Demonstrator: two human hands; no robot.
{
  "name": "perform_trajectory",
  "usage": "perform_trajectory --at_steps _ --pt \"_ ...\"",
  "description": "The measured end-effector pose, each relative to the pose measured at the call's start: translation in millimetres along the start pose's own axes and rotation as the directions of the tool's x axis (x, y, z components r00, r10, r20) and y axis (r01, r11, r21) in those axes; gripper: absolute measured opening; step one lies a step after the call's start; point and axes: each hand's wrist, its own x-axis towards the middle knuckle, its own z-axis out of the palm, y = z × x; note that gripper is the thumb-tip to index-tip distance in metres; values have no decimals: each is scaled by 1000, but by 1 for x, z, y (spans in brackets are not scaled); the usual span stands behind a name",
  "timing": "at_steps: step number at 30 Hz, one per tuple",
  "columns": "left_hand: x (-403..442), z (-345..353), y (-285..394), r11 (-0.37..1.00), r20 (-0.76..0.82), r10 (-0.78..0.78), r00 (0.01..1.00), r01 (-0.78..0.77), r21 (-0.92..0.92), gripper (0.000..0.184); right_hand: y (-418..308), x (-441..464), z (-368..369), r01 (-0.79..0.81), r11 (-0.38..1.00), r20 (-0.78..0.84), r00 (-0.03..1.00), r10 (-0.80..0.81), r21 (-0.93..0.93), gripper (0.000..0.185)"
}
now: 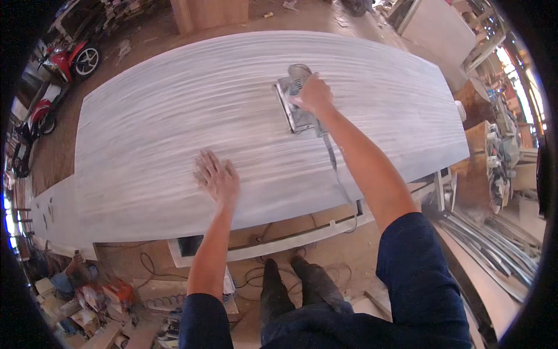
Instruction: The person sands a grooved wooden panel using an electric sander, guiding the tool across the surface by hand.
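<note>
A large pale panel [157, 192], streaked with white dust, lies flat in front of me. On its far middle part sits an electric sheet sander [299, 119], its square base against the surface. My right hand [315, 94] is wrapped round the sander's body, and a dark cord [332, 156] runs from it over the panel's near edge. Dusty and bare, my left hand [218, 179] rests on the panel to the left of the sander, fingers spread and holding nothing.
Under the panel's near edge is a white frame [279, 241], with cords looping over the floor. Red motorbikes [72, 61] stand at the far left. Power tools [110, 294] lie at lower left. Metal strips [488, 247] and a wooden bench [471, 166] are on the right.
</note>
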Motion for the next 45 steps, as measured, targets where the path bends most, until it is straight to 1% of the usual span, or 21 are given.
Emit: perform_trajectory --at_steps 5,7,10,12,14,15,16,19,20,21,22,23,25,27,31,34,36,38,39,42,45 --pt "2 -3 -17 980 54 93 994 -82 -180 86 -75 -11 43 151 988 6 989 -151 -34 106" --pt "21 6 -31 855 153 155 976 -55 -515 106 -106 -28 51 203 979 -2 979 -203 35 105" --pt "65 -25 -36 786 78 315 946 -214 -581 122 -152 -66 52 272 948 7 961 -277 163 92" --pt "87 -28 -52 805 -17 396 918 -356 -475 117 -175 -86 65 308 913 5 947 -321 269 82" --pt "102 -16 -68 263 197 408 891 92 -960 98 -190 -122 54 341 886 16 931 -364 315 76" --pt "108 -9 -74 -115 296 391 872 366 -924 88 -192 -135 49 348 869 41 922 -386 352 76" --pt "100 1 -84 -523 436 347 830 557 -645 77 -189 -147 50 353 852 71 910 -409 387 76" --pt "76 13 -97 -589 346 278 896 443 -676 71 -157 -175 69 332 808 39 916 -400 486 81" --pt "73 17 -92 -584 357 272 894 448 -677 71 -140 -184 80 325 807 50 915 -400 493 81" --pt "74 13 -76 -57 311 175 934 324 -944 72 -117 -189 92 314 755 -54 936 -348 576 75" --pt "76 13 -58 507 217 126 968 125 -853 73 -96 -191 90 311 691 -153 947 -282 652 70" --pt "73 18 -34 256 185 141 973 145 -956 74 -76 -188 87 313 686 -146 945 -292 657 70" --pt "65 -12 26 358 237 186 954 158 -920 73 -37 -179 54 -266 294 366 853 -372 918 49" --pt "72 -2 60 539 225 317 921 21 -842 73 -1 -165 33 -278 321 391 843 -370 905 42" --pt "58 -7 160 564 142 329 934 -74 -823 73 74 -138 13 -306 322 405 860 -310 896 32" --pt "52 2 228 524 169 423 890 -88 -847 75 129 -126 -7 -310 274 378 893 -246 910 31" --pt "46 12 277 448 41 525 850 -235 -862 76 173 -114 -13 -322 255 379 898 -223 912 31" --pt "42 23 321 467 74 545 835 -229 -854 77 210 -105 -21 -333 239 382 903 -199 912 32" --pt "36 27 347 305 111 545 831 -72 -950 78 229 -100 -29 -347 241 389 908 -157 906 33" --pt "34 43 408 379 24 592 806 -252 -890 84 283 -90 -52 -337 186 362 924 -122 923 36" --pt "16 64 473 176 62 670 740 -77 -981 86 340 -84 -56 -324 230 336 942 -14 918 37"
